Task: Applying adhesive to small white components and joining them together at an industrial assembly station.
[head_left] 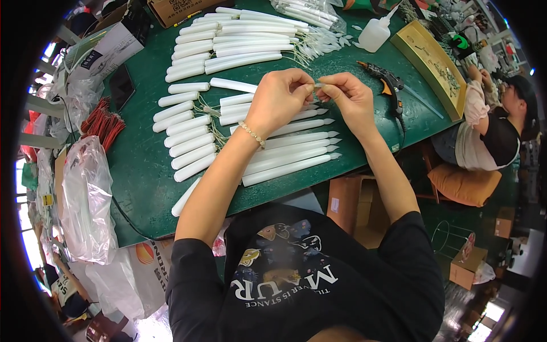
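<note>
My left hand and my right hand meet above the middle of the green table, both closed in a pinch. Their fingertips come together at a small pale piece, too small to make out. Beneath them lie white candle-shaped sticks, several with pointed flame-like tips at the right end. A column of shorter white tubes with thin wires lies left of my left wrist. Farther back, more white sticks lie in rows, their wires running to a cluster of small clear tips.
A glue gun lies right of my right hand, its cord hanging off the table edge. Beyond are a white squeeze bottle and a yellow tray. Red wires and a dark phone lie left. A co-worker sits at right.
</note>
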Motion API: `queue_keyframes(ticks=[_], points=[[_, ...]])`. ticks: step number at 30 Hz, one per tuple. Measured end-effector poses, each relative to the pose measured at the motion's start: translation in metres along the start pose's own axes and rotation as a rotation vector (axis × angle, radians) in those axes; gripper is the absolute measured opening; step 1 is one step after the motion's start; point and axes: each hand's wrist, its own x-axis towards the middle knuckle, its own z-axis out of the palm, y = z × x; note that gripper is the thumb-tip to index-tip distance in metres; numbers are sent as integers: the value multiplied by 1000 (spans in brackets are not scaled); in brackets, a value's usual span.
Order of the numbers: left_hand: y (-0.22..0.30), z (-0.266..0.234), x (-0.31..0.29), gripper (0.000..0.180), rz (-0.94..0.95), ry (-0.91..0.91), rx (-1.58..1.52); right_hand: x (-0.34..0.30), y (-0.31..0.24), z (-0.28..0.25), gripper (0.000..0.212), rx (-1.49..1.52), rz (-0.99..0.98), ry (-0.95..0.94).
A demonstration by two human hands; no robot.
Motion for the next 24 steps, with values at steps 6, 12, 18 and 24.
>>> queue_keyframes(ticks=[6,12,18,24], points=[[8,-8,2,14,40,-72,72,1,-2,-4,14,53,30,-29],[5,-23,3,21,106,-223,98,3,-1,-4,16,100,104,-2],[-6,-31,-1,30,338,-135,606,5,0,-7,18,115,150,9],[-21,-35,10,21,316,-77,1000,6,0,-7,20,113,193,10]])
